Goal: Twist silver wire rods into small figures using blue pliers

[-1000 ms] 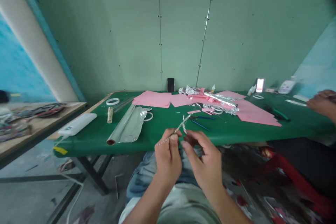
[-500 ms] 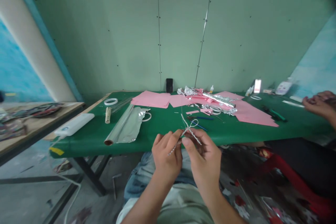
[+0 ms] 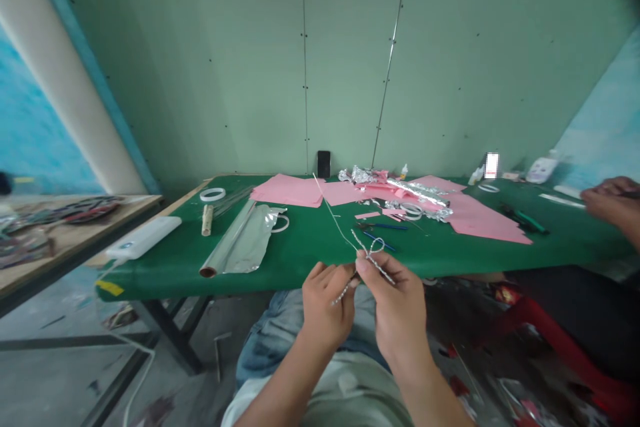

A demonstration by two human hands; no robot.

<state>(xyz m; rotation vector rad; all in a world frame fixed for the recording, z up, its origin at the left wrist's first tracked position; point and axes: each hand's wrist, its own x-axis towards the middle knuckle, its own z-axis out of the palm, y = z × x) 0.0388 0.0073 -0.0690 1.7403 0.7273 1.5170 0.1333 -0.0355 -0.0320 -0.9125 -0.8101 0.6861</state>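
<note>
A small figure of twisted silvery strands (image 3: 369, 255), with a loop at its top and several arms, is held just over the near table edge. My right hand (image 3: 400, 303) pinches it near the crossing, thumb on the front. My left hand (image 3: 327, 303) is closed with fingertips together around its lower-left strand, close to my right thumb. From the pinch a thin straight wire (image 3: 333, 217) runs up and to the left over the table. Whether the strands are foil or bare wire I cannot tell. My fingers hide the figure's centre.
On the green table (image 3: 300, 243) lie a foil roll (image 3: 225, 243), pink paper sheets (image 3: 287, 190), crumpled foil (image 3: 367, 175), blue-handled tools (image 3: 390, 225), tape rings (image 3: 213, 194) and a white power strip-like box (image 3: 145, 237). Another person's hands (image 3: 613, 200) are at the right edge.
Both my hands have shifted slightly right and down with the twisted figure. The thin wire now slants to the upper left, where before it stood nearly upright.
</note>
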